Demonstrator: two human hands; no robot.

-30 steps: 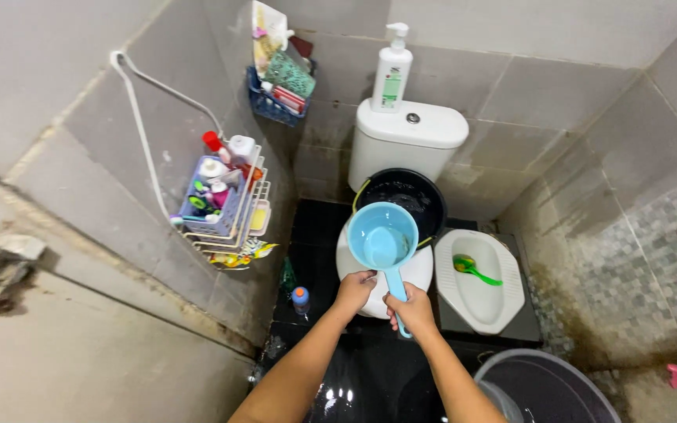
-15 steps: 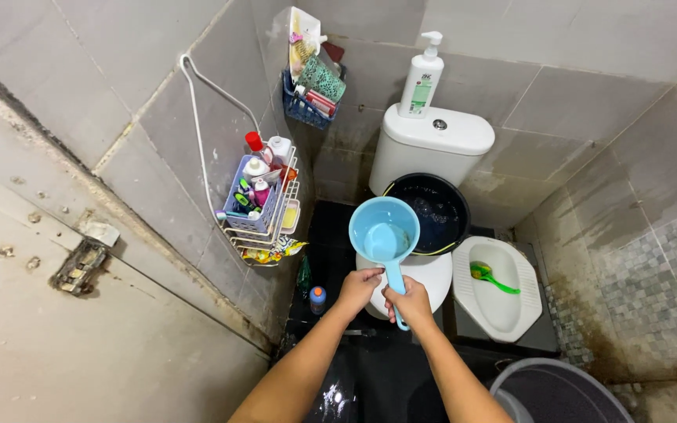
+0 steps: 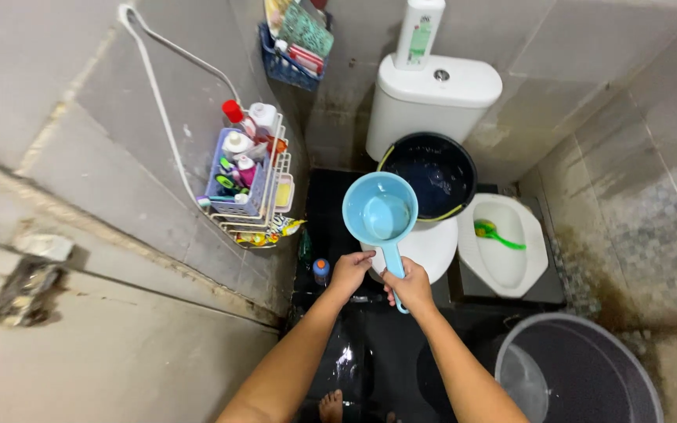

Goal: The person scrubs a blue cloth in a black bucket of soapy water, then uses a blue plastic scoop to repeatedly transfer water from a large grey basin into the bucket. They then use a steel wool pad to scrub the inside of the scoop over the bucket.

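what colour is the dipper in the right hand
Light blue, bowl and handle alike; the dipper shows best in the head view.

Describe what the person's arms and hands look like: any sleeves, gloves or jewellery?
Both forearms are bare as far as the view shows, with no sleeve visible. The left hand and right hand wear no gloves. No watch, bracelet or ring can be seen on either wrist or on the fingers that show. No markings stand out on the arms.

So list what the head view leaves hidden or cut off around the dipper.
- Pump bottle on the cistern: its top is cut off by the upper edge.
- White seat: mostly covered by the blue dipper and black basin.
- Dipper handle: wrapped by the right hand.
- Grey bin: cut off by the bottom edge.
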